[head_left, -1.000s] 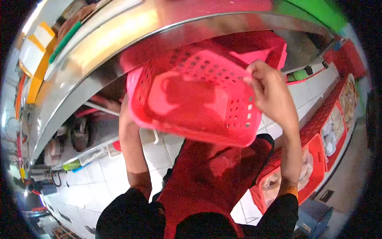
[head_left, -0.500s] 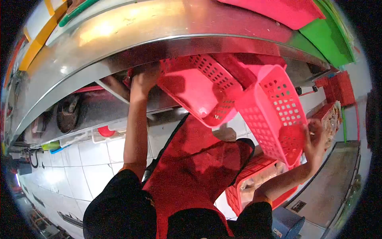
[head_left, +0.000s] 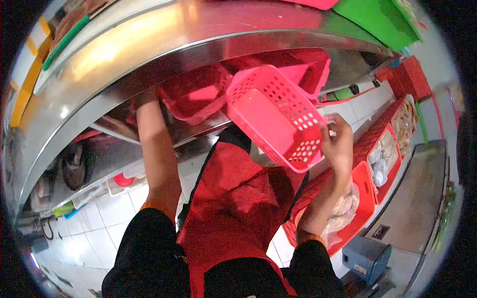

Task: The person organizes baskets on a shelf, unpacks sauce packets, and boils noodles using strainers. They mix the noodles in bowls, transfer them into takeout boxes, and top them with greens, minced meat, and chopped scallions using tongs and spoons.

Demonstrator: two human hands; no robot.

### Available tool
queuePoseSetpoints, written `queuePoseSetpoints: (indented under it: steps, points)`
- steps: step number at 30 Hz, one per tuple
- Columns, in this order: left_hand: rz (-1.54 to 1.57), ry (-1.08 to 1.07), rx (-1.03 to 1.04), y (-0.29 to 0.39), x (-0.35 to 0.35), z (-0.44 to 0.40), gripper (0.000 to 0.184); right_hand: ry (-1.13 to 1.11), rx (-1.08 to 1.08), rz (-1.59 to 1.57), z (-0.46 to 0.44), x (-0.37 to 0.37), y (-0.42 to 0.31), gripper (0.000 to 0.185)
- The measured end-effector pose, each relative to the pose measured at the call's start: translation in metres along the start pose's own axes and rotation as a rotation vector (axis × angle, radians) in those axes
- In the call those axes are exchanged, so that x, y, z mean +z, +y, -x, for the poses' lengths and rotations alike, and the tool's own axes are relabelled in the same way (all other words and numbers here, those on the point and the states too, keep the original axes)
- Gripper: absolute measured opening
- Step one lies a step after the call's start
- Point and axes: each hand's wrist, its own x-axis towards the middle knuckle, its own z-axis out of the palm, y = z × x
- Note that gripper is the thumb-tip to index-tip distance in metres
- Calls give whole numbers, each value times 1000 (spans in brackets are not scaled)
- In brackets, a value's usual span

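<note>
My right hand (head_left: 339,144) grips the near right rim of a pink plastic basket (head_left: 271,121) with perforated sides. The basket is tilted so that its inside, with nothing in it, faces up toward me. My left hand (head_left: 145,95) reaches beneath the metal counter's front edge, beside the left end of another pink basket (head_left: 194,99) on the lower shelf. Shadow and the counter edge hide its fingers. Behind the held basket, a third pink basket (head_left: 315,74) sits under the counter.
The steel counter (head_left: 164,35) overhangs both baskets and my left hand. A green tray (head_left: 380,22) is at its upper right. On the floor at right, red crates (head_left: 365,191) hold bagged goods. A blue-grey box (head_left: 366,258) stands nearby. A dark shoe-like item (head_left: 74,171) lies on the lower shelf.
The basket in my right hand has moved left and turned, showing more of its inside. The basket by my left hand sits farther back under the counter. The view has shifted.
</note>
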Motion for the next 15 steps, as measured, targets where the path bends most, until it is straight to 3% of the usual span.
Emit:
queuePoseSetpoints:
  steps: [2,5,7,9,12,13,14,15]
  points:
    - [-77,-69,-22,10,-7,8,40,-24,137,103,-15,-3,-14,10]
    - [-227,-238,-40,42,-23,45,43,133,-31,64,-30,11,13,10]
    - [-145,-309,-3,75,-38,79,45,110,4,80,-47,11,11,9]
    - [364,-153,78,109,-39,91,50,7,-94,142,-70,23,27,16]
    - [260,-144,231,140,-43,117,47,-22,-64,-23,-86,53,11,17]
    - [270,-149,252,143,-40,121,47,-91,-93,-29,-91,55,6,22]
    - [147,-104,331,142,-36,124,46,-263,20,-228,-93,53,1,25]
    - [22,-53,409,141,-32,126,44,-173,-42,-250,-90,51,2,24]
